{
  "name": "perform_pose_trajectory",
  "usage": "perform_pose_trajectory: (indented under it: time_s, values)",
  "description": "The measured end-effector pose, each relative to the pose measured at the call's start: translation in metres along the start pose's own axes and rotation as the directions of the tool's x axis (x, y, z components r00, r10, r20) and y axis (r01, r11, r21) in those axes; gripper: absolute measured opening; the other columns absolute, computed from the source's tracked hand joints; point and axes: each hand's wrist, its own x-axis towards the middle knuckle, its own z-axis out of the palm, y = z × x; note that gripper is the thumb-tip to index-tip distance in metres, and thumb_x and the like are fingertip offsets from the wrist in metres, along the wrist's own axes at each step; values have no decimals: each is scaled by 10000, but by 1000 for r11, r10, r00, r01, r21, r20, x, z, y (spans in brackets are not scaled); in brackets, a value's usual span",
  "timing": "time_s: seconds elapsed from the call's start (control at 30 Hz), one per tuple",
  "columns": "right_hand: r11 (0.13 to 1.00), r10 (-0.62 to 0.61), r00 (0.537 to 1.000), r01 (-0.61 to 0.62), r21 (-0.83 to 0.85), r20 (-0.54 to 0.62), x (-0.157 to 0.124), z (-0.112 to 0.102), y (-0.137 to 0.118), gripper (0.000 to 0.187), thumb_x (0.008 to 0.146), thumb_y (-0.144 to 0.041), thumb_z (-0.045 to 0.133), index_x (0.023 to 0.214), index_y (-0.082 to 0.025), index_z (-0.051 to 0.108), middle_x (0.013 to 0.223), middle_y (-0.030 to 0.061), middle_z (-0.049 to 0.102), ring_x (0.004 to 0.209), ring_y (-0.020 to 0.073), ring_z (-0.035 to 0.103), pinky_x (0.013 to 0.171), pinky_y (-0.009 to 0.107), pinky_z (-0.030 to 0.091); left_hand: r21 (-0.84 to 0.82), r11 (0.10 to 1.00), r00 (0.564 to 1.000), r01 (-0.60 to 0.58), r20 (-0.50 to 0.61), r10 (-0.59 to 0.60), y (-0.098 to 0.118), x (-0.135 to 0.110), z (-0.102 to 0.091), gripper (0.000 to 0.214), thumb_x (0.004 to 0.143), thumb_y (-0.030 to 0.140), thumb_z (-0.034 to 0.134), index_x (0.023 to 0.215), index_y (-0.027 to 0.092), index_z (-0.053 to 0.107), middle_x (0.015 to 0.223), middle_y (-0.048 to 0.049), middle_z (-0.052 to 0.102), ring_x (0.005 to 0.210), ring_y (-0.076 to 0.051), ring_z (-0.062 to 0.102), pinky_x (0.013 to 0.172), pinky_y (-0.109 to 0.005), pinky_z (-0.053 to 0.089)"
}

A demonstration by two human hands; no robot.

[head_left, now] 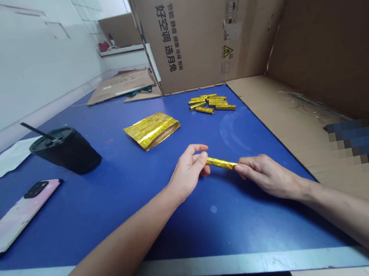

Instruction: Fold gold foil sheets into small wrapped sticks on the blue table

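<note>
A narrow strip of folded gold foil paper is stretched between my two hands, above the blue table. My left hand pinches its left end between thumb and fingers. At the right end, my right hand grips it between thumb and curled fingers. Beyond my left hand lies a flat stack of gold foil paper, its sheet edges facing me. Farther back, several folded gold foil strips lie in a loose pile.
To the left stand a black cup with a straw and a phone in a pink case. A large cardboard box walls off the back; more cardboard borders the right side. Flat cardboard pieces lie at the far left.
</note>
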Motion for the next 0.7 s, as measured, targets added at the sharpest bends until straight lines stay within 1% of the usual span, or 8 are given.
perform_pose_trajectory:
  time_s: [0.07,0.1,0.17,0.2,0.23,0.3,0.5,0.7]
  values:
    - [1000,10,1000,-10,-24,13,0,1,0,354,890,-386,300,600,-198,378,526,-40,389,473,90,358,472,224,310,213,972,991,-102,-66,118,3,-2,1,298,841,358,429,1058,154,440,739,-6,560,718,-141,528,684,-288,404]
    - [999,4,1000,-2,-51,22,0,2,-1,356,887,-394,305,595,-200,366,521,-42,375,468,90,345,467,226,302,359,917,978,-175,-47,205,4,-4,2,280,832,350,456,1039,162,465,811,-23,575,792,-159,523,738,-310,390]
    - [996,-20,999,24,-91,49,-1,5,-3,360,884,-410,304,591,-204,344,517,-45,354,465,92,325,465,231,295,606,718,933,-342,125,338,7,-10,7,184,840,307,452,934,169,530,856,-39,591,846,-184,502,788,-343,354]
    - [995,-32,998,37,-91,62,-2,7,-4,363,887,-414,293,593,-205,337,520,-44,350,469,93,322,468,231,297,665,617,902,-421,232,364,8,-12,10,178,864,266,399,862,161,543,815,-42,593,818,-184,501,779,-345,348]
    - [996,-41,996,47,-80,74,-3,9,-5,367,891,-414,277,594,-206,331,526,-43,350,475,94,323,474,230,303,690,542,873,-480,316,370,8,-14,13,220,878,232,350,799,154,540,758,-41,587,767,-178,500,756,-339,349]
    - [997,-53,994,58,-49,93,-3,11,-7,369,899,-406,255,596,-206,321,535,-40,353,487,95,327,485,228,314,720,457,848,-522,379,371,6,-18,19,261,879,186,303,726,149,512,678,-34,564,674,-165,489,687,-317,351]
    - [997,-65,991,69,-30,114,-4,10,-4,365,901,-395,256,596,-204,322,536,-43,349,486,93,325,493,230,308,751,442,870,-491,398,290,1,-16,14,245,884,217,309,711,167,475,627,-10,546,609,-150,504,616,-284,335]
    - [1000,-28,996,28,-7,88,-4,3,0,376,895,-407,277,579,-204,295,526,-52,316,478,88,297,482,232,282,764,530,928,-369,328,174,7,-9,1,252,891,237,302,717,173,473,640,-1,549,611,-140,510,614,-264,335]
